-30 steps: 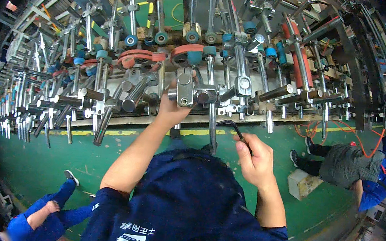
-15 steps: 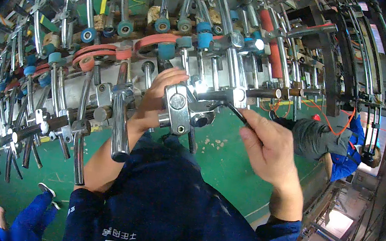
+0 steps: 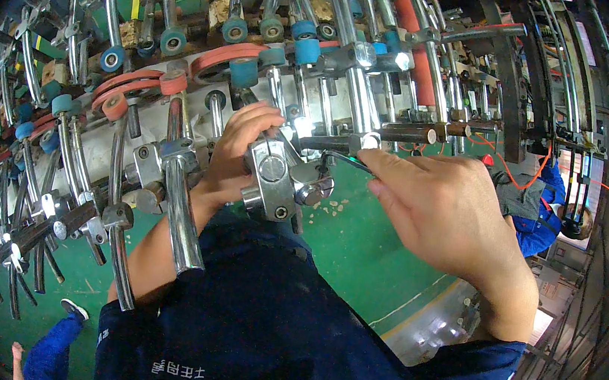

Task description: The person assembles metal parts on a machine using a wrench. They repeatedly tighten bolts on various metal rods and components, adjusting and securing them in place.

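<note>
My left hand curls round the far left side of a shiny metal clamp block, which has a bolt in its lower end. Its palm side is partly hidden by the block. In my right hand a thin dark hex key is pinched between thumb and fingers. The key's tip reaches the small clamp piece beside the block; exactly where it seats is too small to tell. Just beyond the key lies a dark horizontal rod.
Chromed rods with blue rollers and red belts crowd the far side. A thick chrome tube juts toward me at the left. A person in blue is at the right, another person's leg at lower left. The floor is green.
My right wrist and forearm have swung out to the right and turned, with the hex key still held. My left hand stays at the clamp block. The whole view has shifted slightly.
</note>
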The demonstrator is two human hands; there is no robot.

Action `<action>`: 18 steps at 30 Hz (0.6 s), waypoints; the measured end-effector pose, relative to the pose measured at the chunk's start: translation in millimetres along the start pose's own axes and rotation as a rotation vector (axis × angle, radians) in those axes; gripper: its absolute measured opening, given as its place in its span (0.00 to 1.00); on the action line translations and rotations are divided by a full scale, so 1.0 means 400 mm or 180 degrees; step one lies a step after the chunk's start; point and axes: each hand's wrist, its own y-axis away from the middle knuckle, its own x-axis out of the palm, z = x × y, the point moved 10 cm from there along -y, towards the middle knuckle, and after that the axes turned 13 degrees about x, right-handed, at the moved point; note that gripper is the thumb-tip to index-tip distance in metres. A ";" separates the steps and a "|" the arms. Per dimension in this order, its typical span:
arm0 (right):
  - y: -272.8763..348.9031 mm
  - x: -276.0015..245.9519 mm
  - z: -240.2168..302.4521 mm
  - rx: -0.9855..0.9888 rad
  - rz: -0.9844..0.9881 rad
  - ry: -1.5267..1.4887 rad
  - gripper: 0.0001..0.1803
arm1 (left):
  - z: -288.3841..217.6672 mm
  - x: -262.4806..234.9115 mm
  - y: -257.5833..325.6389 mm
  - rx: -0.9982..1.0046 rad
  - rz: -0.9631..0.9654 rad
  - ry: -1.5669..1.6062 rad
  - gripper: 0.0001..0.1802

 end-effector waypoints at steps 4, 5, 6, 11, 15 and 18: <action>-0.007 0.003 0.021 0.0130 0.0161 0.0347 0.12 | 0.000 0.005 0.004 0.0036 -0.0006 0.0132 0.39; -0.008 0.004 0.025 0.0148 0.0172 0.0436 0.11 | 0.003 0.007 0.009 0.0028 0.0039 0.0211 0.42; -0.008 0.003 0.030 0.0145 0.0174 0.0479 0.09 | 0.007 0.008 0.016 0.0024 0.0087 0.0283 0.45; -0.011 0.012 0.050 0.0233 0.0308 0.0727 0.06 | 0.115 0.008 0.132 -0.1049 -0.0819 0.1897 0.48; -0.012 0.010 0.069 0.0316 0.0384 0.0801 0.06 | 0.221 0.007 0.202 -0.1996 -0.1758 0.1249 0.38; -0.008 -0.004 0.090 0.0211 0.0332 0.0742 0.06 | 0.316 0.035 0.173 -0.2429 -0.1822 0.1170 0.26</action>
